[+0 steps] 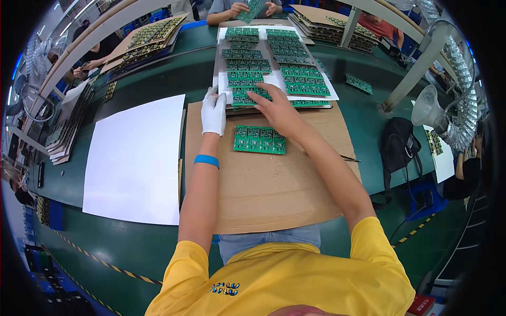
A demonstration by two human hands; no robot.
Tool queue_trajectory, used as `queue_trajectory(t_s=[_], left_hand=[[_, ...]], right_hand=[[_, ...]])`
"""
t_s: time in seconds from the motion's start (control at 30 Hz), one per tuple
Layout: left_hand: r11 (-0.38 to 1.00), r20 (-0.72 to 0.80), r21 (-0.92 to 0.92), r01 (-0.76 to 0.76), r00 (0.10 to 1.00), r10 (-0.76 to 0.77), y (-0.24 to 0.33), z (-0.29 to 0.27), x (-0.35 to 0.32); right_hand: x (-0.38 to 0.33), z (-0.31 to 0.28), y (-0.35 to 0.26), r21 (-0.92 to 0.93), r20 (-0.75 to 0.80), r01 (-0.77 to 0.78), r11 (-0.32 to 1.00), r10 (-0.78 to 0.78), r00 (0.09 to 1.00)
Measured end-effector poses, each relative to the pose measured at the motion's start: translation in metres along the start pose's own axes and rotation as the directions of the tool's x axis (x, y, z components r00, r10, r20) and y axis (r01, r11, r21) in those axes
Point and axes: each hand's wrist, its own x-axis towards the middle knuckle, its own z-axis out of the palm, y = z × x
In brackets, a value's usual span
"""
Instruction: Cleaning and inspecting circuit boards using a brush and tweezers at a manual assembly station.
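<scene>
Loosely spread, with no pinch, the bare right hand (280, 111) reaches over the near-left green board (240, 96) on the white sheet (220, 73). Just left, whether the gloved left hand (213, 113) grips anything is hard to tell. Edge-only handling seems wisest; a single board (260, 140) lies nearer, on cardboard (274, 195).

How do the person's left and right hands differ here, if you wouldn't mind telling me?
The left hand wears a white glove; the right hand is bare. A blue band circles the left wrist, while the right wrist shows none. The left hand is at the side of the white sheet, whereas the right hand's fingers are over a green circuit board. Both reach forward.
</scene>
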Motion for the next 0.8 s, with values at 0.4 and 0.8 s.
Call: queue_trajectory(t_s=[0.4, 0.8], left_hand=[[0.982, 0.017, -0.188, 0.004, 1.0, 0.0, 0.004, 0.006, -0.001], [0.995, -0.035, -0.063, 0.081, 0.996, -0.083, 0.004, -0.006, -0.006]], right_hand=[[0.021, 0.002, 0.02, 0.077, 0.059, -0.046, 0.996, 0.042, 0.997], [0.054, -0.083, 0.115, 0.208, -0.332, -0.455, 0.866, 0.5, 0.8]])
